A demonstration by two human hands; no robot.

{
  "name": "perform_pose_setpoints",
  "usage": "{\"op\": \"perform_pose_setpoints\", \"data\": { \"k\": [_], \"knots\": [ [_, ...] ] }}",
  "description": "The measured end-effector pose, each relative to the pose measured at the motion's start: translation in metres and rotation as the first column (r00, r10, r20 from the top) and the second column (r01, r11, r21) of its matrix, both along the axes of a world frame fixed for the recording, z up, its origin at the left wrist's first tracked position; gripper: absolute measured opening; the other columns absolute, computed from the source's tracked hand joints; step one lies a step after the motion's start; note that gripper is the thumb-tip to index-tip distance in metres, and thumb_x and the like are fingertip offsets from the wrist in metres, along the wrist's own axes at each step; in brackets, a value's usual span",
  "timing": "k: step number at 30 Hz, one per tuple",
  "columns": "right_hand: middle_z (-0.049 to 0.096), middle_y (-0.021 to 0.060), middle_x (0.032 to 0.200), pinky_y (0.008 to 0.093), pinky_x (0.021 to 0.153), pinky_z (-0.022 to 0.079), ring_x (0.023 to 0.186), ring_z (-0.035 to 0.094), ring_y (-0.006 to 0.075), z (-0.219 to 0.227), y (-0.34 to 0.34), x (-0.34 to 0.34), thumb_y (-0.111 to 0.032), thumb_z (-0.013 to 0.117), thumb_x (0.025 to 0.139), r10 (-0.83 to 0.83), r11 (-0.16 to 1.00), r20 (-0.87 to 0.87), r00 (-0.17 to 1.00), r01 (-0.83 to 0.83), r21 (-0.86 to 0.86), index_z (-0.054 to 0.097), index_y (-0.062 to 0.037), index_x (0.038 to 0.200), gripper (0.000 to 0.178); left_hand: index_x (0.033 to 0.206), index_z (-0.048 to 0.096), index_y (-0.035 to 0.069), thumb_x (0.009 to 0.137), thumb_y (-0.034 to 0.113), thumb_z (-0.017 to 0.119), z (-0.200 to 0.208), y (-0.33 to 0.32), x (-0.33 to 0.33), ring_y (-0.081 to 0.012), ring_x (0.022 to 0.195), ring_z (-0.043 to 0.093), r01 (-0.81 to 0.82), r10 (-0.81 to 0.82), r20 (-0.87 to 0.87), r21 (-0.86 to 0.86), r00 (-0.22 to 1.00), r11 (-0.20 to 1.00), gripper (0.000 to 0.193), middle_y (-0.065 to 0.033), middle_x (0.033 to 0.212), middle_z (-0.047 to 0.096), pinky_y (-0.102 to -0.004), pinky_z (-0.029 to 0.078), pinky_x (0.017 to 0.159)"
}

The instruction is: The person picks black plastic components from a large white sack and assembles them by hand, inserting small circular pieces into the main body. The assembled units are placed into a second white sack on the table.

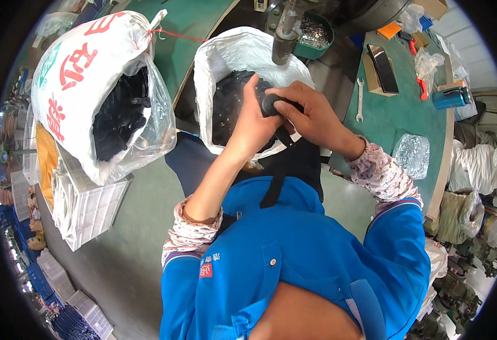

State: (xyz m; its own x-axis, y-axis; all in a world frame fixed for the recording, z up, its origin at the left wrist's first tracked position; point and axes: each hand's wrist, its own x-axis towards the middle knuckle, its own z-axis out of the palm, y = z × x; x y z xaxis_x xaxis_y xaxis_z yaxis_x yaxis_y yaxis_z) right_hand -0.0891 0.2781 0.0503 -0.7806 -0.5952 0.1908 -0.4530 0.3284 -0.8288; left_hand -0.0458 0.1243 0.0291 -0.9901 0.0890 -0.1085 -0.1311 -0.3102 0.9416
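Observation:
Both hands meet above an open white sack [204, 73] that holds many black pieces [226, 105]. Between them is a black part with a rounded end [269, 105]. My right hand [322, 119] is closed around it, thumb and index finger on top. My left hand [253, 122] grips it from the left, thumb pointing up, its other fingers partly hidden. A black end [284, 137] shows below the hands; I cannot tell whether it belongs to the same part. Just beyond my fingers stands a grey metal cylinder of a machine [284, 48].
At the left, a printed white sack [78, 113] of black parts rests over a white plastic crate [98, 207]. A green bin [316, 48] of small metal pieces stands behind. The right-hand green table [381, 122] bears a wrench [360, 99], a phone [383, 68] and a blue cylinder [451, 98].

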Motion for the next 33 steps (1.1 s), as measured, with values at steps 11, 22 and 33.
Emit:
{"op": "perform_pose_setpoints", "data": {
  "k": [11, 22, 33],
  "knots": [
    [0.066, 0.0101, 0.082, 0.0227, 0.047, 0.048, 0.058, 0.061, 0.0119, 0.078, 0.010, -0.087, -0.013, 0.056, 0.092, -0.105, 0.899, 0.196, 0.975, 0.178, -0.400, 0.056, 0.0038, 0.114, 0.027, 0.122, 0.036, -0.001, 0.087, -0.003, 0.055, -0.014, -0.005, 0.000, -0.0269, 0.097, 0.064, -0.044, -0.028, 0.245, 0.284, 0.969, 0.958, 0.040, -0.0199, 0.107, 0.061, -0.0386, 0.054, 0.084],
    [0.065, 0.0069, 0.090, 0.0213, 0.055, 0.048, 0.067, 0.061, 0.0093, 0.078, 0.004, -0.102, -0.022, 0.062, 0.090, -0.059, 0.963, 0.442, 0.895, 0.168, -0.212, 0.051, -0.0035, 0.129, 0.044, 0.116, 0.052, 0.002, 0.088, -0.002, 0.057, -0.016, -0.013, 0.000, -0.0214, 0.092, 0.065, -0.110, 0.080, 0.127, 0.253, 0.989, 0.961, 0.029, -0.0137, 0.101, 0.064, -0.0322, 0.056, 0.076],
    [0.063, 0.0141, 0.103, 0.0238, 0.055, 0.054, 0.069, 0.067, 0.0175, -0.034, -0.006, 0.039, -0.019, 0.045, 0.099, 0.097, 0.967, 0.646, 0.757, 0.082, -0.241, 0.041, 0.0016, 0.127, 0.035, 0.108, 0.061, 0.000, 0.088, 0.008, 0.064, -0.024, -0.013, 0.015, -0.0087, 0.075, 0.060, -0.038, 0.015, 0.140, 0.167, 0.990, 0.985, 0.021, -0.0042, 0.087, 0.065, -0.0222, 0.050, 0.067]
  ]
}}
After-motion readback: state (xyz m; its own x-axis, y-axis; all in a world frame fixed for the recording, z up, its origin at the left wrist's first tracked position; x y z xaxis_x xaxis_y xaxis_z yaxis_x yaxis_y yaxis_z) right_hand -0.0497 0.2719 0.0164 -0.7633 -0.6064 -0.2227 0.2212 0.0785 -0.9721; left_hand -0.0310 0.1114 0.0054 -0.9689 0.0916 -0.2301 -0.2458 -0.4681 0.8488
